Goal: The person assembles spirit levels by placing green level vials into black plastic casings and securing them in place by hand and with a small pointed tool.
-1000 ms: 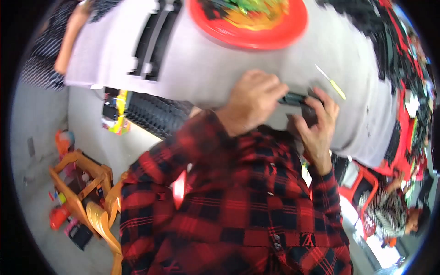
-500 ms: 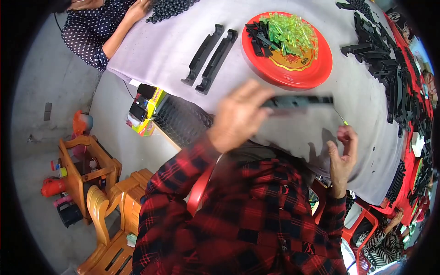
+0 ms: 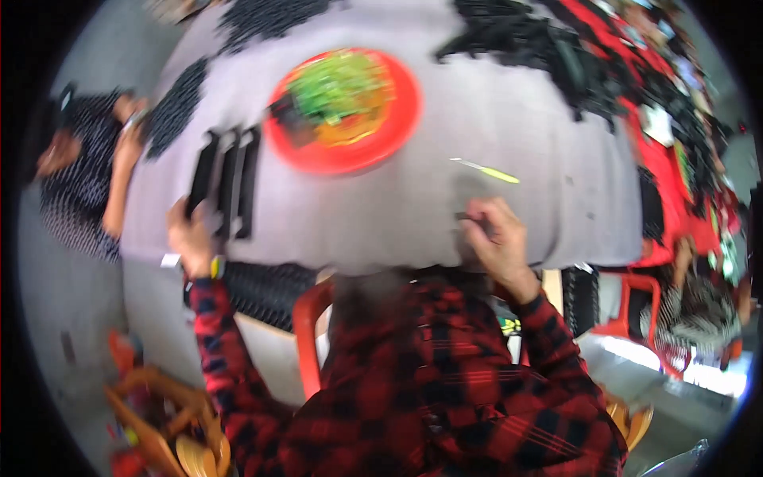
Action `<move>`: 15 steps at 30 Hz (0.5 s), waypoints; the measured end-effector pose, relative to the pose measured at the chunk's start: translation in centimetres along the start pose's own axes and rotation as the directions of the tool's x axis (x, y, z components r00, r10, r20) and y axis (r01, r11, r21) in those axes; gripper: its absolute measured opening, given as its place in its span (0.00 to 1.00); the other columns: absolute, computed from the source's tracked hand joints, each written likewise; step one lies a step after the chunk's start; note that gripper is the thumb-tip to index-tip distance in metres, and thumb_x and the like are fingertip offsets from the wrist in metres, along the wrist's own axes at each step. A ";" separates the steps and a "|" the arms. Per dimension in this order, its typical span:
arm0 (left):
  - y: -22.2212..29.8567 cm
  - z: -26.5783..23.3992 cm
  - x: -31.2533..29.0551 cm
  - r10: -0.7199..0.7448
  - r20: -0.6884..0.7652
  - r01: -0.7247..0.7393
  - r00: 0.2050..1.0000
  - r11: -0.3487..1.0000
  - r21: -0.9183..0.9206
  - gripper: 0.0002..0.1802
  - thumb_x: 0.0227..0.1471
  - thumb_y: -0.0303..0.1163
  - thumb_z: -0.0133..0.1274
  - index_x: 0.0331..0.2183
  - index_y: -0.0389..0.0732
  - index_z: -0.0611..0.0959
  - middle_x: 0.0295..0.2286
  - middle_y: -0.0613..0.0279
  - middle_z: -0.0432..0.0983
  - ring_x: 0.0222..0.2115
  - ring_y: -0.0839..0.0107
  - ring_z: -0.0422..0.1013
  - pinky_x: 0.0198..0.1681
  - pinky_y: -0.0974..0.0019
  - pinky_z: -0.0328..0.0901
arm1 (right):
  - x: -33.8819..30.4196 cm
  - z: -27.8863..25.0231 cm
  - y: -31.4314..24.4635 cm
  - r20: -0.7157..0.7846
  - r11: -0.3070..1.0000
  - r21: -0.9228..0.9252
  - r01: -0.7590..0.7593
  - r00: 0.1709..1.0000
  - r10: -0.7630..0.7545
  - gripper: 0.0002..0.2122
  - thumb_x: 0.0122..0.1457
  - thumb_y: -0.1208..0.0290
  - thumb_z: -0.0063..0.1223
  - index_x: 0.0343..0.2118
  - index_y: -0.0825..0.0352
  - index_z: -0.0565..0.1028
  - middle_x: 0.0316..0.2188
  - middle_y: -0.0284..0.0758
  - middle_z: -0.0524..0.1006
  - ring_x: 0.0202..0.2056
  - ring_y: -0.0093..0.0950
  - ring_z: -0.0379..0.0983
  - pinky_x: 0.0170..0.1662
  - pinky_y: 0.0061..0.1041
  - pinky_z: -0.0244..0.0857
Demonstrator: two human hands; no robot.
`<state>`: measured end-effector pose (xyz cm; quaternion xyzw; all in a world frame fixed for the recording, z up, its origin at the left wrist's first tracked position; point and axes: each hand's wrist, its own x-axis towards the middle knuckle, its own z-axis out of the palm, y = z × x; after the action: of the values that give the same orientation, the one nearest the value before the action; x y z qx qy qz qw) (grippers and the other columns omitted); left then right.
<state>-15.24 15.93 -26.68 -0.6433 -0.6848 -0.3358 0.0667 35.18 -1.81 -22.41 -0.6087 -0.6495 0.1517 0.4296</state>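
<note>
Left hand [image 3: 191, 236] shifted leftward, three black strips [image 3: 226, 179], one apparently touched

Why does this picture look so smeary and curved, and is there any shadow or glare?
In the head view, blur, probably from movement, smears the left hand and black strips; fisheye distortion bows the tablecloth; a soft shadow lies near the right hand; washed-out glare shows at lower right.
</note>
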 end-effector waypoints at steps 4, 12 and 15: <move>0.7 1.3 0.2 -0.094 0.099 0.101 0.991 0.993 -0.064 0.19 0.53 0.28 0.60 0.47 0.33 0.81 0.40 0.49 0.77 0.40 0.55 0.76 0.45 0.59 0.70 | 2.0 -3.0 1.1 -0.157 0.998 0.030 -0.055 0.986 0.059 0.10 0.50 0.81 0.61 0.37 0.69 0.75 0.30 0.38 0.75 0.33 0.33 0.75 0.37 0.29 0.69; -0.7 2.0 -0.9 -0.081 0.055 0.094 0.995 0.952 -0.291 0.18 0.55 0.27 0.58 0.48 0.32 0.79 0.41 0.52 0.76 0.41 0.60 0.76 0.46 0.63 0.70 | 12.9 -5.6 8.5 -0.166 0.968 0.227 -0.110 0.975 0.150 0.04 0.59 0.75 0.59 0.35 0.67 0.76 0.30 0.26 0.76 0.30 0.15 0.70 0.36 0.16 0.66; 0.7 1.6 -1.5 -0.136 0.055 0.146 0.989 0.953 -0.264 0.22 0.59 0.35 0.55 0.50 0.31 0.77 0.43 0.46 0.74 0.44 0.56 0.74 0.49 0.58 0.67 | 18.6 -4.3 10.9 -0.107 0.945 0.170 -0.279 0.948 0.299 0.06 0.61 0.67 0.59 0.33 0.63 0.76 0.25 0.23 0.75 0.27 0.13 0.69 0.31 0.15 0.64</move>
<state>-13.76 15.49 -28.40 -0.6017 -0.6786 -0.4174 -0.0572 47.66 16.24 -20.78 -0.6713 -0.5101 0.2221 0.4897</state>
